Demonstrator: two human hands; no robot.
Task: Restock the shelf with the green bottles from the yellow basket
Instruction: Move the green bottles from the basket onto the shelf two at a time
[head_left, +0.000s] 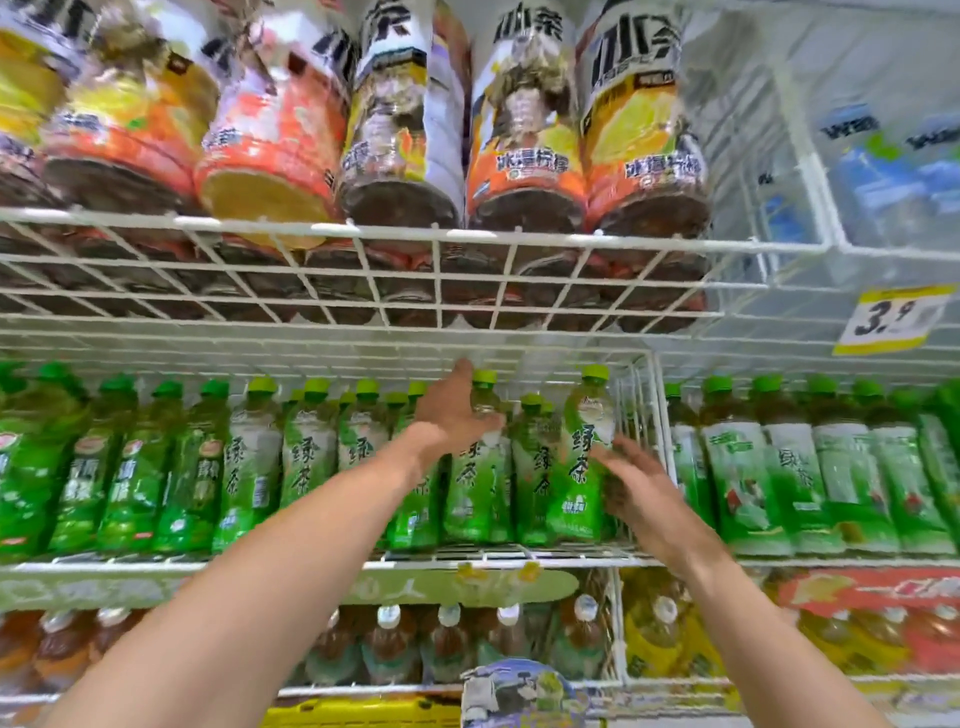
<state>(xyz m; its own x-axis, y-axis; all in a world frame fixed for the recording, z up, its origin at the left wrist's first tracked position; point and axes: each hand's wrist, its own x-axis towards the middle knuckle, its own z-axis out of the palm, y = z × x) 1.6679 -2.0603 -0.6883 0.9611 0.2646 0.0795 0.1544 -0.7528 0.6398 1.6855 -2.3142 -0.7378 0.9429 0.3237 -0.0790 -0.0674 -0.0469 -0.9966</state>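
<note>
A: Hands?
B: Left hand (457, 410) looks curled round the neck of a green tea bottle (478, 483) in the front row of the wire shelf (519, 558). Right hand (641, 483) is spread, touching the end bottle (579, 467) beside it.
A: Progress?
B: Prob. late, as the row looks full. Both bottles stand about upright, caps up, long axis vertical. The yellow basket (363, 716) barely shows; can't tell what's left in it.

My bare forearms
My left hand (457, 410) and right hand (644, 499) are bare, like the forearms at 7 and 5 o'clock.
</note>
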